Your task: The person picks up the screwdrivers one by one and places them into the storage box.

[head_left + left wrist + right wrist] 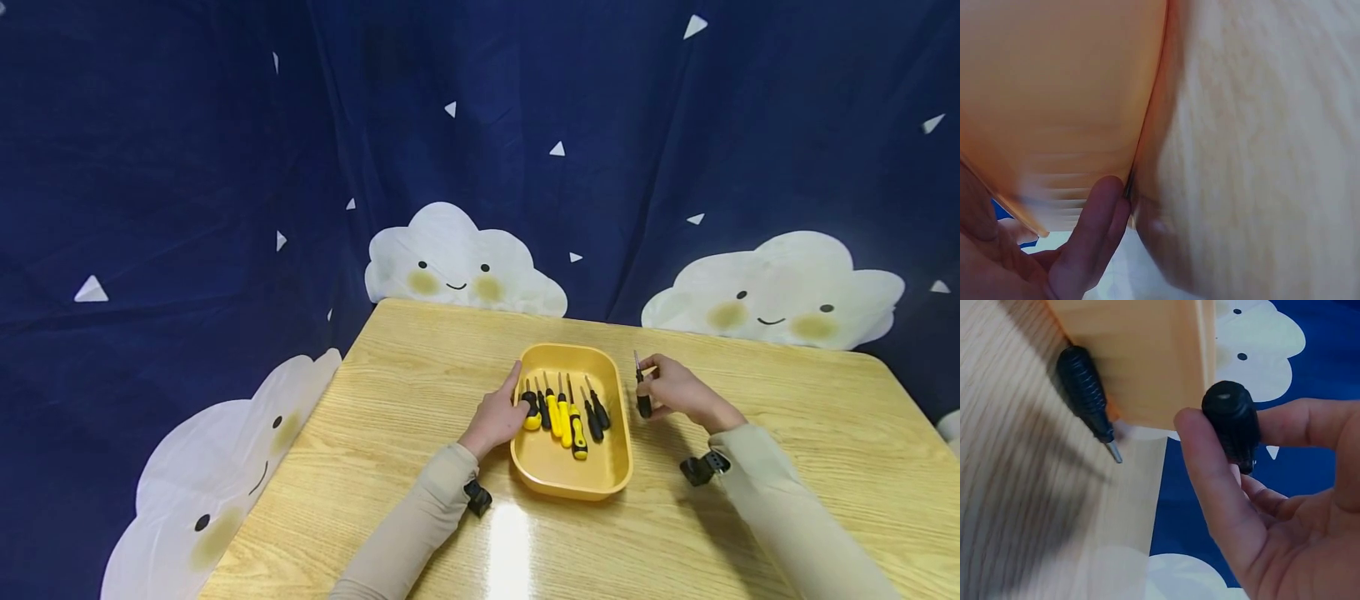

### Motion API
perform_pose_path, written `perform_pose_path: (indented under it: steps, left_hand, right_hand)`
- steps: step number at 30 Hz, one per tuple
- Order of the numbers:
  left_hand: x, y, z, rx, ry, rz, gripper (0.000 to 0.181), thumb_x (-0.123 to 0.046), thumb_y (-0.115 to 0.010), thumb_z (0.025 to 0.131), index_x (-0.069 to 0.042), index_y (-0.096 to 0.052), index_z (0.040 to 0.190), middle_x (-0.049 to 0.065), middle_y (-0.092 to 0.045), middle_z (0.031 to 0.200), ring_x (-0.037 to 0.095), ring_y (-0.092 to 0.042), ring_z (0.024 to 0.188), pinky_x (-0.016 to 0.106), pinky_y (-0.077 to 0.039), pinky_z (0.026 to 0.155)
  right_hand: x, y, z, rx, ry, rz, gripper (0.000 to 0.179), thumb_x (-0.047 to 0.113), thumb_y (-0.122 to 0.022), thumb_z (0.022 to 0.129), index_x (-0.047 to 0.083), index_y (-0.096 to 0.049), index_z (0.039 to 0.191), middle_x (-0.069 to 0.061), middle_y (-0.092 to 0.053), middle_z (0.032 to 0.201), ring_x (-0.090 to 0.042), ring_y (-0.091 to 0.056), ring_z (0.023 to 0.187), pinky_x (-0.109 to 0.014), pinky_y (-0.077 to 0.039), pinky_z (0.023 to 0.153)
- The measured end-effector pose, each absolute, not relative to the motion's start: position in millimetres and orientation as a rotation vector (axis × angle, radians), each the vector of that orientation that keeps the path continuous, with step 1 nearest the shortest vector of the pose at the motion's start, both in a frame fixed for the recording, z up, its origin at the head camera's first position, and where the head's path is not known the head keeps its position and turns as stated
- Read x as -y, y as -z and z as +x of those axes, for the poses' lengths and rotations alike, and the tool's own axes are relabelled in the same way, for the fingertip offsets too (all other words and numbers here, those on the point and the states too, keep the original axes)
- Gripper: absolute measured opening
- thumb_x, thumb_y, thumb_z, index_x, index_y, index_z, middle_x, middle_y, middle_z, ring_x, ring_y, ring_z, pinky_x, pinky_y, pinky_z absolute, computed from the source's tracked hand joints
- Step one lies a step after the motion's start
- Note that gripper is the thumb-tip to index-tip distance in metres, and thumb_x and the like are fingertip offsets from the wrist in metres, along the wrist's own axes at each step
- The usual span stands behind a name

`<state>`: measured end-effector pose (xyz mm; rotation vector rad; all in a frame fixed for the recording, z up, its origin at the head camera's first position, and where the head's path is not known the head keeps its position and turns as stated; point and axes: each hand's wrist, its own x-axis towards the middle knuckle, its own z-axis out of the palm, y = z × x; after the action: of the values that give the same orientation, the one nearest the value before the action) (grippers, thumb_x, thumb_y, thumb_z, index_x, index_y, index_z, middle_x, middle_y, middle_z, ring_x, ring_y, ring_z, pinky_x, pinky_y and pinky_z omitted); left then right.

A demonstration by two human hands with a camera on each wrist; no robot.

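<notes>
A yellow plastic bin (573, 492) stands on the table, with several screwdrivers (564, 421) lying side by side in it, their handles yellow, black or both. My left hand (495, 419) holds the bin's left side, thumb over the rim and fingers against the outer wall in the left wrist view. Just right of the bin, my right hand (673, 390) pinches a black-handled screwdriver (1232, 422) between thumb and fingers, its shaft pointing away from me. Another black screwdriver (1085, 394) lies on the table along the bin's wall in the right wrist view.
The wooden table (420, 367) ends at a dark blue curtain (480, 75) with white clouds behind and to the left. Each wrist wears a small black camera mount; the right one (701, 469) sits below the sleeve cuff.
</notes>
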<state>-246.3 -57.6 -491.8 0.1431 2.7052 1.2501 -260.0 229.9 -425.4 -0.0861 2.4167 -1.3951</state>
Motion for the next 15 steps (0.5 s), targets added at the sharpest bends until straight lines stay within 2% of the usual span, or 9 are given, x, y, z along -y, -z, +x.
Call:
perform_pose_path:
  steps: [3, 8, 10, 11, 15]
  left_hand:
    - [57, 491, -246, -2.699, -1.249, 0.137, 0.068, -0.028, -0.046, 0.094, -0.034, -0.011, 0.152, 0.021, -0.055, 0.125, 0.015, -0.041, 0.043, 0.031, -0.042, 0.051]
    - [57, 491, -247, -2.700, -1.245, 0.140, 0.069, -0.028, -0.046, 0.094, -0.035, -0.011, 0.152, 0.019, -0.062, 0.097, 0.013, -0.037, 0.041, 0.030, -0.041, 0.047]
    - [57, 491, -247, -2.705, -1.244, 0.141, 0.069, -0.028, -0.046, 0.094, -0.034, -0.011, 0.153, 0.018, -0.062, 0.092, 0.013, -0.037, 0.040, 0.030, -0.041, 0.046]
    - [57, 491, -247, -2.706, -1.243, 0.138, 0.069, -0.028, -0.046, 0.094, -0.035, -0.011, 0.153, 0.018, -0.062, 0.093, 0.013, -0.037, 0.040, 0.030, -0.041, 0.046]
    - [57, 492, -246, -2.709, -1.239, 0.127, 0.069, -0.028, -0.046, 0.093, -0.037, -0.010, 0.152, 0.020, -0.060, 0.115, 0.014, -0.039, 0.041, 0.030, -0.042, 0.048]
  right_hand:
    - [-228, 422, -260, -2.427, 1.400, -0.092, 0.051, 0.002, -0.049, 0.085, -0.013, -0.029, 0.130, -0.019, -0.044, 0.097, -0.024, -0.055, 0.072, -0.047, -0.054, 0.068]
    - [-223, 417, -261, -2.448, 1.401, -0.105, 0.051, 0.003, -0.049, 0.085, -0.013, -0.030, 0.129, -0.017, -0.043, 0.094, -0.022, -0.052, 0.074, -0.047, -0.054, 0.069]
    - [-220, 415, -262, -2.447, 1.409, -0.113, 0.050, 0.002, -0.049, 0.085, -0.013, -0.031, 0.129, -0.017, -0.043, 0.094, -0.022, -0.053, 0.074, -0.048, -0.053, 0.069]
    - [-219, 415, -262, -2.445, 1.412, -0.114, 0.049, 0.002, -0.049, 0.085, -0.013, -0.031, 0.128, -0.017, -0.044, 0.093, -0.022, -0.055, 0.075, -0.047, -0.054, 0.069]
    - [-214, 412, -261, -2.432, 1.422, -0.120, 0.048, 0.001, -0.049, 0.085, -0.013, -0.032, 0.127, -0.017, -0.046, 0.092, -0.023, -0.058, 0.074, -0.044, -0.055, 0.067]
